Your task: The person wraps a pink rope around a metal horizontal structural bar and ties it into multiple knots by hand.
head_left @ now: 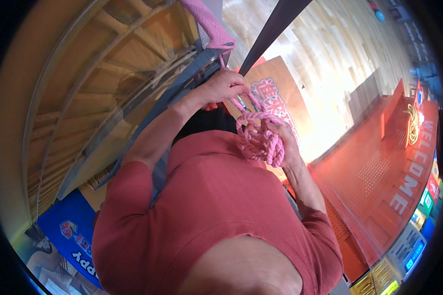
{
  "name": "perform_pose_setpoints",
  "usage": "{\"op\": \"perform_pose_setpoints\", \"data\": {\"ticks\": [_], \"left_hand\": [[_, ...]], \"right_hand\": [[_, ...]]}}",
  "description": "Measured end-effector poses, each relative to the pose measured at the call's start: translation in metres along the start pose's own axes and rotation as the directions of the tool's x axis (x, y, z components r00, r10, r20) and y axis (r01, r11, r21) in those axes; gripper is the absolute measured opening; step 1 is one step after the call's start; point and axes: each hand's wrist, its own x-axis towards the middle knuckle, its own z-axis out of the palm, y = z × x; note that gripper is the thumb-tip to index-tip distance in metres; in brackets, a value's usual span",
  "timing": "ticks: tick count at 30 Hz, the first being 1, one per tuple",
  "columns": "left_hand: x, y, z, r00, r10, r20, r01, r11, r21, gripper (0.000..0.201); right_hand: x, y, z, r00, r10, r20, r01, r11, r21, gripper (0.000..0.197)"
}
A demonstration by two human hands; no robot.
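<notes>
Just past the front of my red shirt [216, 182], I've got this bunched-up pink rope [253, 135] gripped in the curled fingers of my right hand [286, 140], while my left hand [223, 87] pinches a strand of it near some pink fabric [210, 24] by a grey beam [182, 87].

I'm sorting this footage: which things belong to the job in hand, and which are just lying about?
In use:
pink rope, bunched in the right hand, strands at the left hand
pink woven band above, seemingly connected

Just around:
tan lettered mat
red perforated panel
yellow coil
blue banner
</notes>
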Motion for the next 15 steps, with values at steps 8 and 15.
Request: {"op": "perform_pose_setpoints", "data": {"ticks": [8, 15], "left_hand": [[0.038, 0.012, -0.01, 0.99, 0.138, 0.016, -0.139, 0.982, 0.124, 0.009], [0.068, 0.01, -0.079, 0.996, -0.08, -0.047, 0.078, 0.995, -0.055, 0.022]], "right_hand": [[0.007, -0.054, 0.019, 0.964, -0.266, 0.024, 0.266, 0.964, -0.025, 0.049], [0.09, -0.112, 0.054, 0.754, -0.621, 0.216, 0.627, 0.58, -0.521, 0.028]]}}
